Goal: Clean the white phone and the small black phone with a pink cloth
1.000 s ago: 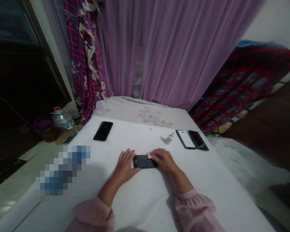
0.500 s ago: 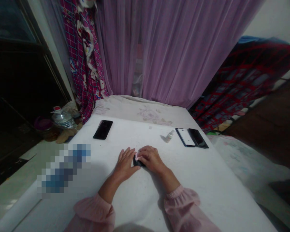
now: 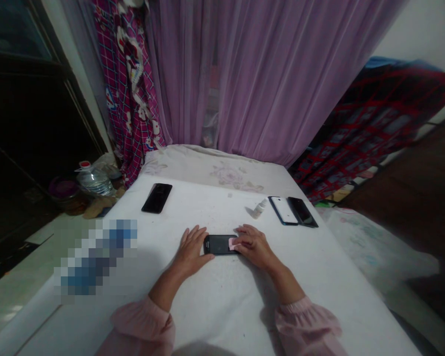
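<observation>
A black smartphone (image 3: 218, 245) lies flat and sideways on the white-covered table, its dark screen facing up. My left hand (image 3: 190, 249) steadies its left end, thumb at the near edge and fingers at the far edge, the other fingers spread on the cloth. A small pink cloth (image 3: 232, 243) is pinched in the fingers of my right hand (image 3: 255, 247), pressed on the right part of the screen. That hand covers the phone's right end.
Beyond my hands stand a small clear bottle (image 3: 259, 209), a white-backed phone (image 3: 284, 210) and an open dark phone case (image 3: 303, 211). Another black phone (image 3: 156, 198) lies at the far left. A blurred bluish patch (image 3: 96, 262) covers the left edge. Purple curtains (image 3: 259, 74) hang behind.
My right hand has slid the pink cloth rightward along the phone, from its left end toward its right end, uncovering the screen. My left hand has stayed in place.
</observation>
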Motion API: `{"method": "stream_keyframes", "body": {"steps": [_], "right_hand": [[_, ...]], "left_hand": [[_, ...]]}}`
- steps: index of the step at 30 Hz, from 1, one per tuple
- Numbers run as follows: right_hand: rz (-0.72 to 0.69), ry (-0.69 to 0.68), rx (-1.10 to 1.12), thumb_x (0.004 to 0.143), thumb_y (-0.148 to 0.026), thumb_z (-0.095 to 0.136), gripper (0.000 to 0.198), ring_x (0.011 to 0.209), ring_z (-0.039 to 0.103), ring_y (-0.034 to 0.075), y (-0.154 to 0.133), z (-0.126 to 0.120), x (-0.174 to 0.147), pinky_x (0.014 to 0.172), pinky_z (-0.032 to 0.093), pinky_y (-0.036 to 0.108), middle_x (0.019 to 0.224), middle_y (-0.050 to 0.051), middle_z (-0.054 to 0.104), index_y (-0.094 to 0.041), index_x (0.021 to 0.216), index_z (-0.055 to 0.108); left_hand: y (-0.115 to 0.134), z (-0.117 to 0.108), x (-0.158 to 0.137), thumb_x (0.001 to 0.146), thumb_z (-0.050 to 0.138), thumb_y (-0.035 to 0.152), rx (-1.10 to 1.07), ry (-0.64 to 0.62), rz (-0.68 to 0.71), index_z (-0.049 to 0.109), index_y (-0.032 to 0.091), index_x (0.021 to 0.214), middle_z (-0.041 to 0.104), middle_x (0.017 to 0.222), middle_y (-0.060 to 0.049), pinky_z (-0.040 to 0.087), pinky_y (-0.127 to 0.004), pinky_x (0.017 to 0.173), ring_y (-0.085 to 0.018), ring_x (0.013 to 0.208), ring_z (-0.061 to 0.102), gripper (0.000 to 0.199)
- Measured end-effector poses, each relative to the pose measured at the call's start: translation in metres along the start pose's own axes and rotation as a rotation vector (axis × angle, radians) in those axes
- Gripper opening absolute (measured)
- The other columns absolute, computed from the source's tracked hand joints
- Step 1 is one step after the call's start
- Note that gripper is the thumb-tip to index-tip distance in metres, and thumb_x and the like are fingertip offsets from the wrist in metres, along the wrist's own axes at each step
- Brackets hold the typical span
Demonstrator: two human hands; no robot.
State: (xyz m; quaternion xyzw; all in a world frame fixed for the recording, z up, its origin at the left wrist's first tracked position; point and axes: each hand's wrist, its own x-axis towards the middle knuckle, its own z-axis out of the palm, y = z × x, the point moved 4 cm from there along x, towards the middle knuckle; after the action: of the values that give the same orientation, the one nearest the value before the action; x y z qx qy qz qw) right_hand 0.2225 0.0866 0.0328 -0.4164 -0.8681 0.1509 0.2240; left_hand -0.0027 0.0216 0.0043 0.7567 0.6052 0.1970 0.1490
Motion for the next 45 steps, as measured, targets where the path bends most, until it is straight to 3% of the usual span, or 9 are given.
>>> {"method": "stream_keyframes", "body": {"steps": [5,12,17,20,26,29,34,40,45], "right_hand": [[0.018,-0.029,-0.001,0.076,-0.023,0.073,0.013,0.127,0.050,0.032,-0.017,0.010,0.011,0.103,0.037,0.055,0.120,0.005,0.069,-0.031,0.085,0.078],[-0.108,-0.071,0.093,0.079,-0.025,0.071,0.011,0.118,0.058,0.026,-0.050,0.031,0.025,0.101,0.043,0.045,0.118,0.005,0.069,-0.030,0.088,0.076],[-0.009,-0.082,0.195,0.083,-0.023,0.065,0.014,0.098,0.067,0.020,-0.029,0.015,0.019,0.089,0.050,0.035,0.107,0.005,0.072,-0.027,0.092,0.075],[0.072,-0.063,0.244,0.085,-0.024,0.062,0.013,0.091,0.067,0.020,-0.023,0.007,0.009,0.085,0.051,0.034,0.097,0.005,0.073,-0.025,0.090,0.075],[0.139,-0.095,0.319,0.087,-0.027,0.060,0.015,0.084,0.067,0.020,-0.040,0.008,-0.017,0.077,0.052,0.031,0.091,0.005,0.072,-0.025,0.089,0.074],[0.070,-0.088,0.324,0.086,-0.024,0.059,0.016,0.091,0.067,0.020,-0.047,0.007,-0.024,0.081,0.053,0.032,0.100,0.006,0.071,-0.025,0.090,0.074],[-0.047,-0.043,0.276,0.086,-0.029,0.065,0.012,0.120,0.057,0.026,-0.041,0.008,-0.019,0.098,0.048,0.041,0.128,0.011,0.062,-0.025,0.088,0.075],[-0.073,0.008,0.273,0.087,-0.027,0.062,0.012,0.111,0.061,0.023,-0.034,0.018,0.009,0.096,0.048,0.041,0.120,0.009,0.068,-0.023,0.093,0.073],[0.057,0.049,0.225,0.089,-0.027,0.060,0.014,0.093,0.065,0.021,-0.030,0.027,0.028,0.087,0.049,0.037,0.096,0.006,0.075,-0.023,0.094,0.073]], "left_hand": [[-0.001,0.002,0.001,0.083,0.067,0.041,0.011,0.009,0.006,0.049,0.019,0.135,0.046,0.149,-0.012,0.017,-0.054,0.119,-0.030,0.144,0.031,0.060],[-0.001,0.001,0.000,0.084,0.066,0.042,0.005,-0.016,0.012,0.047,0.020,0.137,0.046,0.150,-0.012,0.017,-0.054,0.119,-0.030,0.145,0.029,0.061],[-0.002,0.002,0.000,0.085,0.064,0.039,-0.002,0.004,0.029,0.045,0.019,0.139,0.046,0.150,-0.013,0.018,-0.054,0.119,-0.029,0.144,0.031,0.061],[-0.005,0.000,0.001,0.087,0.060,0.035,-0.016,0.097,0.003,0.045,0.020,0.139,0.050,0.147,-0.012,0.024,-0.053,0.118,-0.028,0.141,0.039,0.056],[0.000,-0.008,0.001,0.092,0.051,0.028,-0.017,0.214,-0.087,0.061,0.024,0.117,0.063,0.132,-0.008,0.032,-0.052,0.114,-0.026,0.130,0.051,0.028],[0.013,-0.008,-0.002,0.092,0.052,0.038,0.000,0.143,-0.085,0.055,0.023,0.129,0.060,0.136,-0.009,0.024,-0.055,0.117,-0.027,0.133,0.049,0.040],[0.031,-0.002,-0.007,0.071,0.070,0.065,0.048,-0.107,-0.018,0.029,0.015,0.150,0.033,0.156,-0.018,0.006,-0.060,0.119,-0.035,0.146,0.025,0.102],[0.031,-0.001,-0.005,0.069,0.068,0.068,0.063,-0.174,-0.022,0.024,0.014,0.152,0.028,0.158,-0.019,0.002,-0.060,0.118,-0.035,0.148,0.019,0.108],[0.031,-0.001,-0.005,0.069,0.067,0.070,0.071,-0.166,-0.008,0.023,0.015,0.153,0.028,0.158,-0.019,0.002,-0.060,0.118,-0.035,0.147,0.020,0.109]]}}
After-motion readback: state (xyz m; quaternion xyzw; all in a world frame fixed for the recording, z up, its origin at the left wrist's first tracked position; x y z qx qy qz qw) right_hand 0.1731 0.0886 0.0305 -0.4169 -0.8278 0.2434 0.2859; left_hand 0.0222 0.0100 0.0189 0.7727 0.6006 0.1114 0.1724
